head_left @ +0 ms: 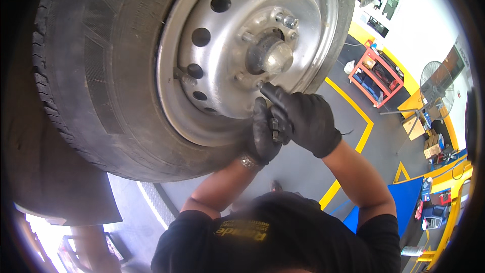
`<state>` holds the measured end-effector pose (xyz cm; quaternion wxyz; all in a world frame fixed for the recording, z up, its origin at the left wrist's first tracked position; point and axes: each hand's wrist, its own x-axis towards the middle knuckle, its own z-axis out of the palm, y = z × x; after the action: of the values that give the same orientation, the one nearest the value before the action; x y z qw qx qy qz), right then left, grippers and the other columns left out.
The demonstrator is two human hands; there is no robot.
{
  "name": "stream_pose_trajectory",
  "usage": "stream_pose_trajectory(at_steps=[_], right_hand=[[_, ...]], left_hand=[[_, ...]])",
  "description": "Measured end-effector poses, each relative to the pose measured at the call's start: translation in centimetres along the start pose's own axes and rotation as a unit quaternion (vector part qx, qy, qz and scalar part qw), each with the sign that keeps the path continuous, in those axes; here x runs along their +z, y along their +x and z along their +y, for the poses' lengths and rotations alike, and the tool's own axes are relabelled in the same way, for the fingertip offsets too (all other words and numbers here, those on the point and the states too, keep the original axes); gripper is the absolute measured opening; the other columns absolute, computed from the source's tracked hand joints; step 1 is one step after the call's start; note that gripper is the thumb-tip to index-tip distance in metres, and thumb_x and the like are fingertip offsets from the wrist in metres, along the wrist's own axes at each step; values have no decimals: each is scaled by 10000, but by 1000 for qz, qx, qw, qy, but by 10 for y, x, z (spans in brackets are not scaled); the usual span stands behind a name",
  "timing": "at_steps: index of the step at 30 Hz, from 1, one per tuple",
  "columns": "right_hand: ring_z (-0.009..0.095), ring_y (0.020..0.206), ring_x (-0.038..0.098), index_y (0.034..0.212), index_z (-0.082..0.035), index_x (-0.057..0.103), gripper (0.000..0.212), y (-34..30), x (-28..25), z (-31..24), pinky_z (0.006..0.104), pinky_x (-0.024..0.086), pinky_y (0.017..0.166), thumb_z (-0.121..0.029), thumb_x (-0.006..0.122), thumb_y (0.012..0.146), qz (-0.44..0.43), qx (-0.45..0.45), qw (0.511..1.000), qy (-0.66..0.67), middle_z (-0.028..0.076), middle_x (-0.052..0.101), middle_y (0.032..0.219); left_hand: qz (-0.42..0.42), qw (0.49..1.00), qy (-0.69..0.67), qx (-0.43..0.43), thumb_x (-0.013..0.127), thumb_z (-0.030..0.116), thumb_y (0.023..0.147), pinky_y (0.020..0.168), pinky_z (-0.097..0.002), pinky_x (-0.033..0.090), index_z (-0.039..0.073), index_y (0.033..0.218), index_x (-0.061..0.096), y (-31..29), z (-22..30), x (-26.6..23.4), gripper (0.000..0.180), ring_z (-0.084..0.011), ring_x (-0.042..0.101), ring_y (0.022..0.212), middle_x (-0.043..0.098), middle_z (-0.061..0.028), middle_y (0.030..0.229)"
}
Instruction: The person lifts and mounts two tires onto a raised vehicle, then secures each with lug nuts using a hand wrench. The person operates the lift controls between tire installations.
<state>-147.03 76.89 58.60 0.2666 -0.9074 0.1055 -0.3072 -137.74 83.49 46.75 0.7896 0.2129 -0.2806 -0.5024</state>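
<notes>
A silver steel wheel (222,71) with a black tire (121,71) hangs raised in front of me. Around its domed centre cap (278,56) stand several studs, and a shiny lug nut (290,22) sits at the upper one. My left hand (261,131), in a black glove, is curled below the hub with several lug nuts (275,130) in it. My right hand (314,121), also gloved, overlaps the left. Its fingers are bent, and the index fingertip touches a small metal end, seemingly a lug nut (260,84), at the lower stud.
Above the grey floor (298,172) with yellow lines, a vehicle's dark underside fills the left. A red tool cart (376,73), a standing fan (437,90) and cardboard boxes (415,127) are at the right. A blue panel (399,202) and yellow frame (449,212) stand nearer.
</notes>
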Motion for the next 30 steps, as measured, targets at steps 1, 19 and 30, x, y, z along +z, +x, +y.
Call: stream_pose_trajectory(at_steps=[1,19,30], right_hand=[[160,610,579,1235,-65,602,410,3,4,-3,350,480,552,-389,520,998,-6,105,990,92,82,566,726],[128,449,495,1330,-77,585,500,4,-4,29,266,427,449,-445,479,1009,60,-135,986,-82,14,569,651],[85,437,438,1257,28,538,552,-86,-29,8,239,354,421,-462,419,1033,-7,219,840,496,58,568,685]], left_hand=[[4,1000,-8,-15,239,795,915,627,-277,461,46,1161,587,-1,0,-6,862,-148,567,735,599,-39,863],[-67,994,21,83,523,603,882,547,-308,493,70,975,615,10,4,-7,549,-209,622,675,636,-69,810],[106,943,314,37,502,456,983,558,-261,455,4,1219,582,-17,3,1,516,-130,569,666,625,-48,838]])
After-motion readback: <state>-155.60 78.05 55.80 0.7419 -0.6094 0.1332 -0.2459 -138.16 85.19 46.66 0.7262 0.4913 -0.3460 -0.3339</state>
